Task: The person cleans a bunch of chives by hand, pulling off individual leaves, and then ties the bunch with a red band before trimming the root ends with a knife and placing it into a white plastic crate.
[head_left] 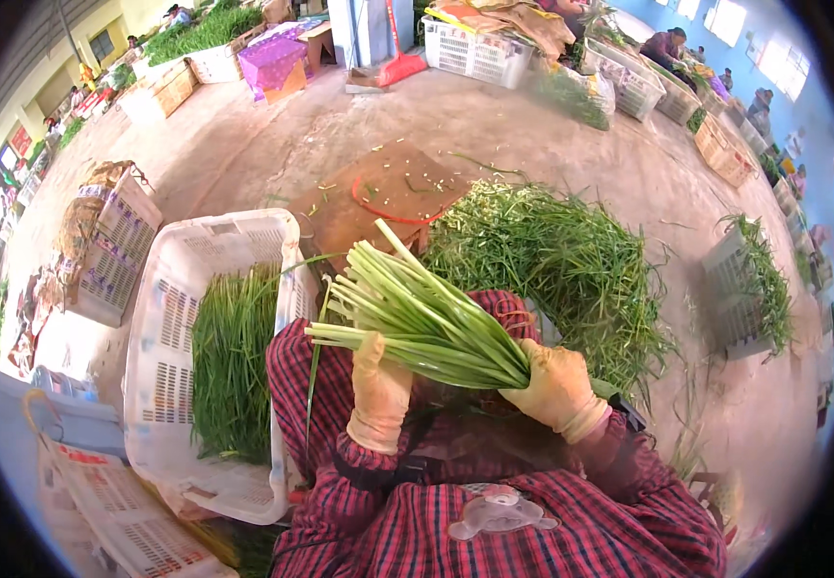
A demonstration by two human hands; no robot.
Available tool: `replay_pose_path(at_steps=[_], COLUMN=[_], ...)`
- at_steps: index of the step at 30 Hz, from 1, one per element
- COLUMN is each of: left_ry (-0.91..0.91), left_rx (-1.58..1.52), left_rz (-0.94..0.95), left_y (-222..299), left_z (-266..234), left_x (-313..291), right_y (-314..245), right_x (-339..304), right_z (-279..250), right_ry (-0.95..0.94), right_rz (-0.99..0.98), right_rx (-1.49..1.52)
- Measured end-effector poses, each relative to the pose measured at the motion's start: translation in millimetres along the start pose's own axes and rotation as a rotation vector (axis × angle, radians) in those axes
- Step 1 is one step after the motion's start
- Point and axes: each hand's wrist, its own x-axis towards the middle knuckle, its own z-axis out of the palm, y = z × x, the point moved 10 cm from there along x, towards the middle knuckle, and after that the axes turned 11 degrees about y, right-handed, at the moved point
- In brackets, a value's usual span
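A thick bunch of garlic chives [436,318] lies across my lap, pale stem ends to the upper left and green leaves to the right. My gloved right hand [558,387] is closed round its leafy end. At the lower stems my gloved left hand [379,393] is closed too, thumb up against the stalks; its fingertips are partly hidden behind them. A few stems stick out past the rest, and one thin leaf hangs by my left knee. Left of me, a white plastic crate [152,318] holds upright chives [237,356], leaves neatly lined up.
A loose heap of green leaves [552,270] spreads ahead on the right. Behind my knees lies a brown board [378,183] with a red strap and scraps. Another crate [740,299] stands far right, a stacked one [113,250] far left. People work among crates along the walls.
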Motion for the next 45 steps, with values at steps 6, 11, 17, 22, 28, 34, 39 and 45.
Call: replay_pose_path(at_steps=[6, 11, 17, 22, 28, 34, 39, 45], left_ry=[-0.137, -0.383, -0.323, -0.327, -0.188, -0.119, 0.025, -0.013], left_rx=[0.236, 0.326, 0.030, 0.043, 0.143, 0.086, 0.192, 0.365], left_rz=[-0.079, -0.433, -0.281, -0.192, -0.123, -0.169, 0.181, 0.465], left_y=[-1, -51, -40, -31, -37, -44, -12, -4], left_z=[6, 29, 53, 61, 67, 95, 110, 135], left_x=[-20, -29, 14, 22, 53, 78, 116, 135], right_y=[36, 38, 34, 48, 61, 96, 196, 163], right_x=[6, 6, -10, -13, -8, 6, 29, 78], right_z=[5, 17, 28, 43, 49, 61, 67, -19], right_ry=[-0.333, -0.646, -0.879, -0.820, -0.869, -0.736, -0.416, 0.290], right_rz=[0.289, 0.430, 0.409, 0.493, 0.332, 0.239, 0.180, 0.070], right_rx=[0.519, 0.906, 1.036, 1.000, 0.575, 0.544, -0.145, 0.324])
